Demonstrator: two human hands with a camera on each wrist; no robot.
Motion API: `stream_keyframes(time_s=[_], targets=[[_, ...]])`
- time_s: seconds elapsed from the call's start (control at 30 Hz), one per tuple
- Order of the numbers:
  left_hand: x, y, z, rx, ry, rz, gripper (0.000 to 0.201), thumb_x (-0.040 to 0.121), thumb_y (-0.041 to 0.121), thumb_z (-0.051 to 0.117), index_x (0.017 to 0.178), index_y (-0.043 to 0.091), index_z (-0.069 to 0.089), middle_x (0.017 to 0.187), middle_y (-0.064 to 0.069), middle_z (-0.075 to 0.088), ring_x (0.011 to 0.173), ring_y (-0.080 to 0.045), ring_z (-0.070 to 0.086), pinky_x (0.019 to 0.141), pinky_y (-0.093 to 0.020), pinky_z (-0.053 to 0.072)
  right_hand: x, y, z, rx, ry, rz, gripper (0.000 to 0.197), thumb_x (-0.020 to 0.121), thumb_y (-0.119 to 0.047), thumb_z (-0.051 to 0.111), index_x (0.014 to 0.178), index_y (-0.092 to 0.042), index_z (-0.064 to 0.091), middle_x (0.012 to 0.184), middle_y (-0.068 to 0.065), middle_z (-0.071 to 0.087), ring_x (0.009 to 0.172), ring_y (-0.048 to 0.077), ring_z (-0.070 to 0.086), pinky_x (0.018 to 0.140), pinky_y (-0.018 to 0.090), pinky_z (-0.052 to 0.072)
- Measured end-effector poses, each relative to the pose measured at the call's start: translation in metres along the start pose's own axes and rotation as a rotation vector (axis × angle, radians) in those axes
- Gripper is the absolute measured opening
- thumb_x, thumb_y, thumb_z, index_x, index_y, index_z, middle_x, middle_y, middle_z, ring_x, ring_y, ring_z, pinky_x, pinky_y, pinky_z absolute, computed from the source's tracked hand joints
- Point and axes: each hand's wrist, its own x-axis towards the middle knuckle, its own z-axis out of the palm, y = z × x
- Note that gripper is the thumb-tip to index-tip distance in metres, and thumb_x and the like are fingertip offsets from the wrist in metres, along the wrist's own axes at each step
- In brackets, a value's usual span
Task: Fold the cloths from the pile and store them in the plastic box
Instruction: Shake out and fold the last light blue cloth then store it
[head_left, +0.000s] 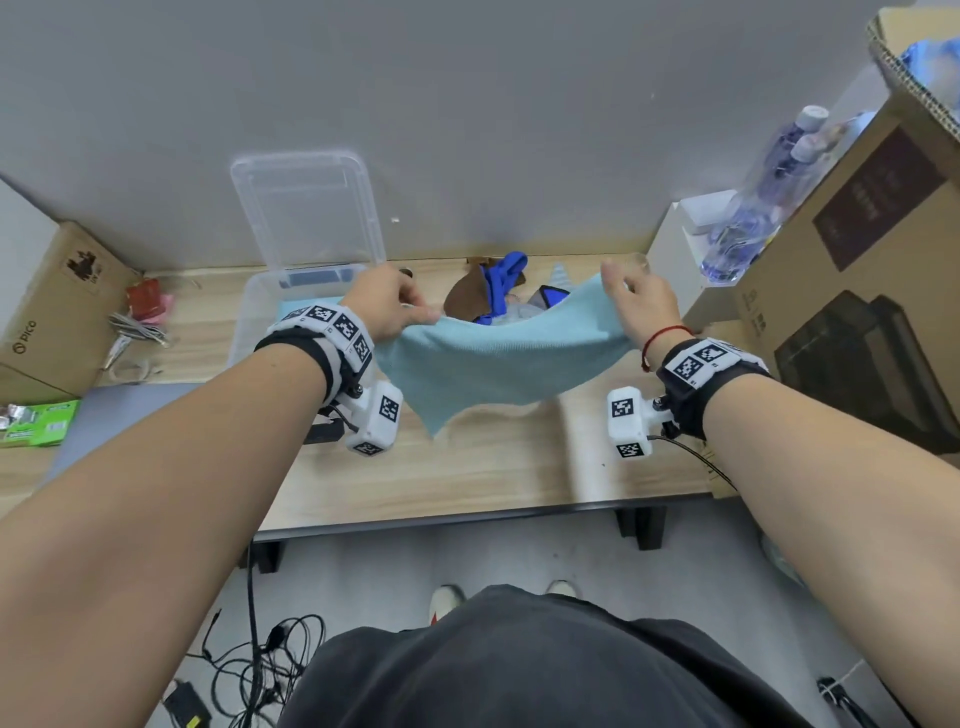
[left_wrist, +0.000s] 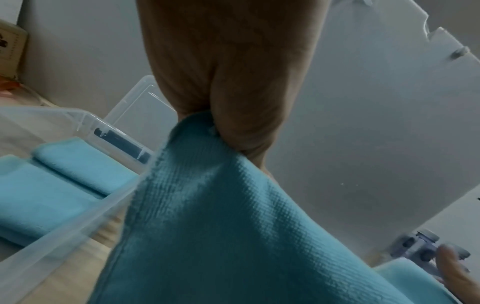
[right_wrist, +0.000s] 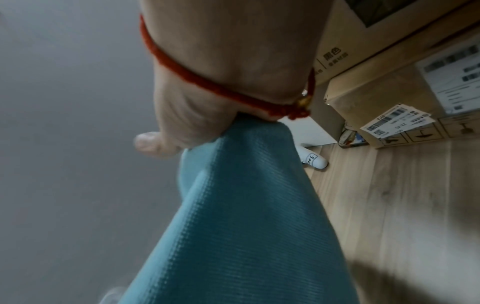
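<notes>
- The left hand (head_left: 387, 306) is pinching one top corner of a teal cloth (head_left: 506, 358), thumb and fingers clamped together on the fabric; the left wrist view is showing the corner squeezed between them.
- The right hand (head_left: 641, 301) is gripping the opposite top corner — in the right wrist view the fabric is running out from under the curled palm, with one fingertip sticking out to the side.
- The cloth is hanging between the two hands above the table (head_left: 467, 478), sagging in the middle, its lower corner dangling toward 7 o'clock and appearing to be just clear of the wood.
- The box (head_left: 244, 322) is sitting on the table at 9 o'clock of the left hand, clear plastic, with its lid (head_left: 306, 208) standing up against the wall behind it.
- Folded teal cloths (left_wrist: 52, 185) are lying inside the box, side by side, seen plainly from the left wrist.
- The pile (head_left: 498, 293) is lying at 12 o'clock of the held cloth, near the wall — brown, bright blue and pale pieces tangled together.
- Cardboard cartons (head_left: 857, 291) are standing at 3 o'clock, with water bottles (head_left: 753, 218) leaning beside them.
- A red cord bracelet (head_left: 660, 343) is circling the right wrist.
- A small carton (head_left: 47, 312) is sitting at the table's far left.
</notes>
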Motion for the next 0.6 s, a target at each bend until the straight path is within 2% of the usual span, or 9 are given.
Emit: stream_keyframes(time_s=[0.07, 0.13, 0.2, 0.3, 0.4, 0.47, 0.53, 0.6], targets=[[0.003, -0.004, 0.000, 0.019, -0.017, -0.023, 0.026, 0.082, 0.038, 0.074, 0.079, 0.012, 0.071, 0.081, -0.006, 0.068, 0.081, -0.021, 0.060, 0.073, -0.029, 0.044, 0.000, 0.000, 0.003, 0.001, -0.059, -0.033, 0.064, 0.081, -0.074, 0.050, 0.055, -0.016, 0.042, 0.056, 0.000, 0.037, 0.056, 0.020, 0.039, 0.056, 0.032, 0.031], [0.007, -0.005, -0.001, 0.010, 0.025, -0.042, 0.025, 0.088, 0.035, 0.067, 0.082, 0.011, 0.067, 0.083, -0.009, 0.067, 0.081, -0.023, 0.060, 0.072, -0.029, 0.044, 0.005, 0.004, 0.008, 0.033, -0.110, -0.076, 0.050, 0.086, -0.053, 0.063, 0.056, -0.015, 0.048, 0.056, -0.001, 0.041, 0.057, 0.017, 0.039, 0.055, 0.030, 0.028], [0.012, -0.006, -0.002, 0.024, 0.045, -0.043, 0.027, 0.093, 0.034, 0.060, 0.084, 0.009, 0.064, 0.083, -0.011, 0.066, 0.082, -0.027, 0.060, 0.073, -0.031, 0.043, 0.007, 0.003, 0.011, 0.025, -0.099, -0.078, 0.043, 0.090, -0.045, 0.062, 0.061, -0.016, 0.049, 0.059, -0.003, 0.045, 0.063, 0.018, 0.042, 0.056, 0.029, 0.030], [0.021, -0.003, -0.008, 0.037, 0.022, -0.042, 0.029, 0.097, 0.033, 0.054, 0.080, 0.010, 0.059, 0.070, -0.002, 0.057, 0.076, -0.025, 0.054, 0.069, -0.028, 0.036, 0.012, -0.009, 0.011, -0.025, -0.035, -0.035, 0.041, 0.096, -0.038, 0.054, 0.063, -0.021, 0.037, 0.062, -0.004, 0.040, 0.070, 0.021, 0.042, 0.065, 0.029, 0.029], [0.030, 0.001, -0.022, 0.030, 0.061, 0.010, 0.023, 0.098, 0.029, 0.052, 0.082, 0.014, 0.059, 0.077, -0.004, 0.059, 0.077, -0.023, 0.053, 0.070, -0.026, 0.035, 0.022, -0.024, 0.004, 0.036, 0.041, -0.017, 0.038, 0.097, -0.039, 0.050, 0.076, -0.007, 0.051, 0.075, 0.010, 0.054, 0.079, 0.027, 0.051, 0.073, 0.034, 0.040], [0.038, 0.003, -0.035, 0.011, 0.112, 0.042, 0.020, 0.100, 0.027, 0.049, 0.087, 0.015, 0.060, 0.084, -0.005, 0.060, 0.080, -0.022, 0.053, 0.072, -0.027, 0.036, 0.032, -0.034, -0.001, 0.100, 0.102, -0.033, 0.037, 0.097, -0.038, 0.048, 0.087, -0.004, 0.058, 0.085, 0.014, 0.061, 0.085, 0.028, 0.055, 0.080, 0.038, 0.046], [0.046, 0.007, -0.047, -0.023, 0.194, 0.053, 0.021, 0.101, 0.028, 0.043, 0.088, 0.016, 0.055, 0.085, -0.005, 0.057, 0.081, -0.023, 0.051, 0.073, -0.031, 0.037, 0.034, -0.052, -0.008, 0.245, 0.122, -0.043, 0.029, 0.100, -0.030, 0.044, 0.075, -0.017, 0.051, 0.075, 0.001, 0.053, 0.079, 0.021, 0.048, 0.075, 0.030, 0.039], [0.053, 0.012, -0.059, -0.071, 0.282, 0.076, 0.023, 0.102, 0.029, 0.039, 0.085, 0.016, 0.048, 0.082, -0.004, 0.054, 0.080, -0.024, 0.049, 0.074, -0.035, 0.037, 0.036, -0.071, -0.014, 0.453, 0.161, -0.042, 0.028, 0.100, -0.023, 0.039, 0.072, -0.024, 0.042, 0.074, -0.007, 0.043, 0.075, 0.011, 0.041, 0.075, 0.026, 0.033]])
